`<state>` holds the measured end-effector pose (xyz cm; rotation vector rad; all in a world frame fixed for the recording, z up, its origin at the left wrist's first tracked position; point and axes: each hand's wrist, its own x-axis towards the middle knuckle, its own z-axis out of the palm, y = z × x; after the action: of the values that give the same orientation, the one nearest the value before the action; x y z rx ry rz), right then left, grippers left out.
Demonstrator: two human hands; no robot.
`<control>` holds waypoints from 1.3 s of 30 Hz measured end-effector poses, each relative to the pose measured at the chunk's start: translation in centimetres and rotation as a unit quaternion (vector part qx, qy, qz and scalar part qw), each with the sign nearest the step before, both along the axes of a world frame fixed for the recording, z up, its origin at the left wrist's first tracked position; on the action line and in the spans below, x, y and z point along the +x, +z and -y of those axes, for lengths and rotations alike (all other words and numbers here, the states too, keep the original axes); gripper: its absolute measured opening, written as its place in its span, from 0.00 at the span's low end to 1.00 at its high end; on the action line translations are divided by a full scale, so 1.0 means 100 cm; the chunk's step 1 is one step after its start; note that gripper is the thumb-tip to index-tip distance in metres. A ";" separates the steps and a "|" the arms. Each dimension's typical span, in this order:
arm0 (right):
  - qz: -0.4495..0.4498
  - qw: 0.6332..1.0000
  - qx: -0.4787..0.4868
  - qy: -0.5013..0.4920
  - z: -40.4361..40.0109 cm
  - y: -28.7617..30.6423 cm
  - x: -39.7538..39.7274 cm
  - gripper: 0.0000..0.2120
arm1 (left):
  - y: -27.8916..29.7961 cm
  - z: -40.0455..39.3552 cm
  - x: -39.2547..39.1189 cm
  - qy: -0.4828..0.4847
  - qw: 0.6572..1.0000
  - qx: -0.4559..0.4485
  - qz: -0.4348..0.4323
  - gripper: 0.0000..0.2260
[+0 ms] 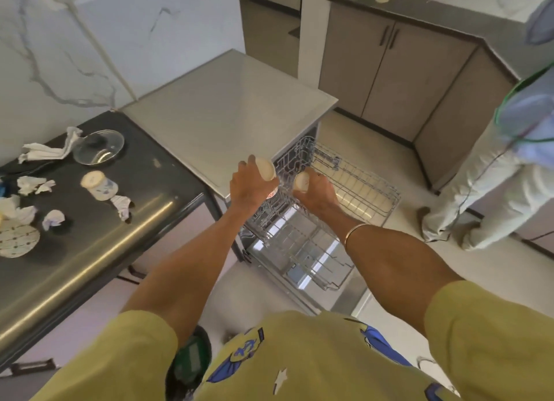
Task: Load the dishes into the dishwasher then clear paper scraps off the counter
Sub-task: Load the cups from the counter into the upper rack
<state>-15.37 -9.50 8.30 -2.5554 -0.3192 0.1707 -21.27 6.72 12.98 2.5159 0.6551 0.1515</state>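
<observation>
My left hand [250, 184] grips a cream cup [266, 168] over the left edge of the dishwasher's upper wire rack [371, 190]. My right hand [316, 192] grips a second cream cup [301, 182] just inside that rack. The lower rack [302, 256] is pulled out over the open door. On the dark counter [90, 244] lie a glass bowl [99, 147], a patterned cup [100, 186] on its side, a patterned plate [16, 240] and several crumpled paper scraps [54, 219].
The dishwasher's steel top [227, 112] stands between the counter and the racks. A second person [491, 172] stands to the right on the tiled floor. Grey cabinets [398, 79] line the back right wall.
</observation>
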 end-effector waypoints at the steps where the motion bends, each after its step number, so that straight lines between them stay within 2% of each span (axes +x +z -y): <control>1: -0.004 1.000 0.004 -0.002 0.011 -0.001 0.003 0.32 | -0.003 0.011 0.002 -0.004 1.000 0.001 -0.002 0.37; 5: -0.016 1.000 0.012 -0.002 0.049 -0.004 0.014 0.32 | -0.017 0.043 0.011 -0.012 1.000 -0.003 -0.011 0.38; 12: -0.031 1.000 0.007 0.000 0.092 -0.017 0.027 0.32 | -0.036 0.076 0.020 0.040 0.998 -0.041 -0.019 0.37; 16: -0.054 0.998 0.004 0.019 0.097 -0.031 0.029 0.32 | -0.046 0.081 0.018 0.065 0.996 -0.010 -0.064 0.38; 24: -0.094 0.995 -0.004 0.037 0.070 -0.055 0.033 0.33 | -0.078 0.061 0.019 0.073 0.990 -0.017 -0.119 0.41; 29: -0.122 0.991 -0.024 0.047 0.042 -0.065 0.039 0.33 | -0.094 0.040 0.035 0.075 0.988 -0.062 -0.122 0.36; 32: -0.139 0.989 -0.026 0.051 0.027 -0.077 0.045 0.34 | -0.112 0.025 0.047 0.079 0.983 -0.076 -0.148 0.38; 39: -0.192 0.980 -0.036 0.042 -0.003 -0.100 0.053 0.36 | -0.162 -0.011 0.067 0.039 0.974 -0.071 -0.213 0.37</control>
<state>-10.10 -9.25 -1.71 -2.5093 -0.2731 0.7062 -14.60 7.87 -3.26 2.3984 0.8980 -0.4062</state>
